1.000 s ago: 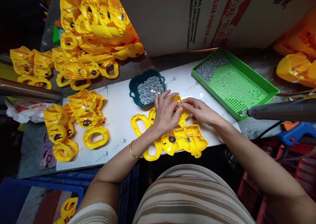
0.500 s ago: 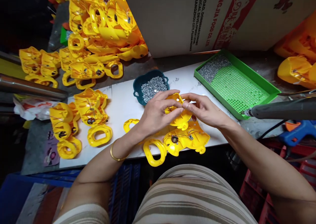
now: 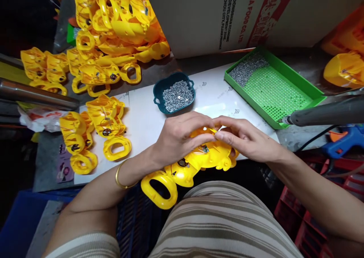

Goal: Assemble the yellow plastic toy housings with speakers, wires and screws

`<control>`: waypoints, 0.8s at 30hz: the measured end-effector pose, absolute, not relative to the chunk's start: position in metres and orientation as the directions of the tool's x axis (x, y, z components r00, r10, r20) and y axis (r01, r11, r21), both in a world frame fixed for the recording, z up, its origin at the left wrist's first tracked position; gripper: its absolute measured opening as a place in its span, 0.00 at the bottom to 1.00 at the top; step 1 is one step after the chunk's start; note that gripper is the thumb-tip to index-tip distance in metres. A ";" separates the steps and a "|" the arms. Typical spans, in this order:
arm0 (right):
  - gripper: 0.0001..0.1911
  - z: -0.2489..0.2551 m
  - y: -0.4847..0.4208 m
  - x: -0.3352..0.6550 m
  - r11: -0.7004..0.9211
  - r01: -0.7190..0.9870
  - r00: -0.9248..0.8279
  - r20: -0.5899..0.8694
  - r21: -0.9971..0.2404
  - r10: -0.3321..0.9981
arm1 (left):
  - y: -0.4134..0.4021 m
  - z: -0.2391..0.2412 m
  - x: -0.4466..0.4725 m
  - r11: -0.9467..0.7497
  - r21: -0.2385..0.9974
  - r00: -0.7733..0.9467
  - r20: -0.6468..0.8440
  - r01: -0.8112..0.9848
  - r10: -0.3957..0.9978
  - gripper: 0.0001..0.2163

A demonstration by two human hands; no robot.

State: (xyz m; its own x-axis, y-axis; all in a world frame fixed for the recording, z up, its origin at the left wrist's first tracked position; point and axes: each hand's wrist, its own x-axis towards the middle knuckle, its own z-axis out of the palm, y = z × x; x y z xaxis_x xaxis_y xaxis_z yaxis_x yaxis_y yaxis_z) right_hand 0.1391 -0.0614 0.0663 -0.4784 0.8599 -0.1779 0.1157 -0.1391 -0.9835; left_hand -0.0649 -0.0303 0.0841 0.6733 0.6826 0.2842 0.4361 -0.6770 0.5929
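A yellow plastic toy shell half is held near the front edge of the table, its hollow side showing a round speaker, thin wires and a small circuit board. Its oval ring-shaped part sticks out at the lower left. My left hand curls over the shell's upper edge, thumb and fingers closed on it. From the other side my right hand pinches the same edge, its fingertips meeting the left ones. More yellow plastic shows behind the shell's right end, mostly hidden. Whatever lies between the fingertips is hidden.
Beyond my hands a dark green bowl holds small screws. A green perforated tray with metal bits stands at right, near a dark cylindrical tool and a blue glue gun. Several yellow shells lie left; a cardboard box stands behind.
Both hands have come down and nearer my body. The shell with the speaker and its ring have shifted left and towards me, and now sit directly under my fingers.
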 end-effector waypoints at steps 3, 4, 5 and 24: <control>0.21 0.058 -0.065 0.144 -0.230 0.073 -0.500 -0.236 -0.970 0.834 | -0.033 0.078 -0.058 -0.683 0.610 0.669 0.314 0.401 0.674 0.09; 0.22 0.055 -0.067 0.146 -0.270 0.060 -0.514 -0.262 -0.961 0.817 | -0.033 0.078 -0.058 -0.667 0.629 0.685 0.279 0.399 0.673 0.11; 0.23 0.053 -0.069 0.148 -0.306 0.047 -0.527 -0.284 -0.951 0.801 | -0.032 0.078 -0.059 -0.637 0.654 0.707 0.216 0.407 0.673 0.14; 0.21 0.035 -0.073 0.172 -0.223 0.004 -0.449 -0.201 -0.975 0.870 | -0.082 0.067 -0.115 0.083 0.783 0.485 -0.461 0.617 0.743 0.23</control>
State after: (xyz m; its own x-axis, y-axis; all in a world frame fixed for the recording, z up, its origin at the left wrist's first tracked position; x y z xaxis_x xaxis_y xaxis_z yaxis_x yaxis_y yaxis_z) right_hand 0.1716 -0.0734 0.0352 -0.4494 0.8705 -0.2009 0.0044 -0.2227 -0.9749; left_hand -0.1154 -0.0820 0.0673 0.4850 0.7429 -0.4615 0.6169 0.0834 0.7826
